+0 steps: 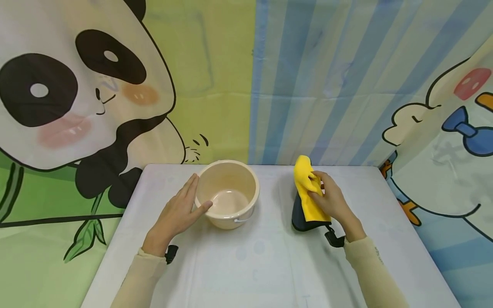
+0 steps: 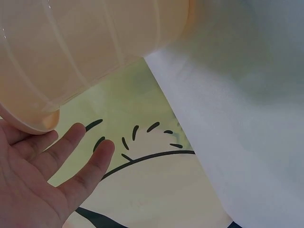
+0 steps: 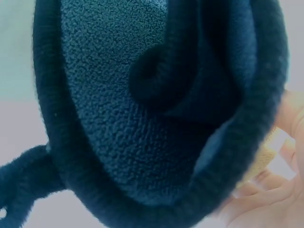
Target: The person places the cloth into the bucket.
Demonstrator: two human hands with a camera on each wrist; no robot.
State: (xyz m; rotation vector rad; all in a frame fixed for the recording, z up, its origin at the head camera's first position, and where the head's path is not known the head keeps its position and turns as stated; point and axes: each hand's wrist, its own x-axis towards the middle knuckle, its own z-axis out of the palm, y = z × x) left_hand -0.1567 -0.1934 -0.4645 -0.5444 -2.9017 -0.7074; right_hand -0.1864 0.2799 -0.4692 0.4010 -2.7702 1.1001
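1. Peach plastic bowl (image 1: 227,194) stands left of centre on the table (image 1: 254,265); the left hand (image 1: 178,214) rests flat-fingered against its wall, steadying it.
2. The right hand (image 1: 333,201) pinches a yellow-and-navy mitt (image 1: 308,196), lifted off the table; next it likely needs carrying to the bowl.
3. White cloth surface, cartoon panda and duck backdrop (image 1: 246,81).

Left hand (image 1: 179,211) flat, fingers straight, thumb out. Right hand (image 1: 331,199) raised, fingers curled in a pinch. Both forearms extended forward.
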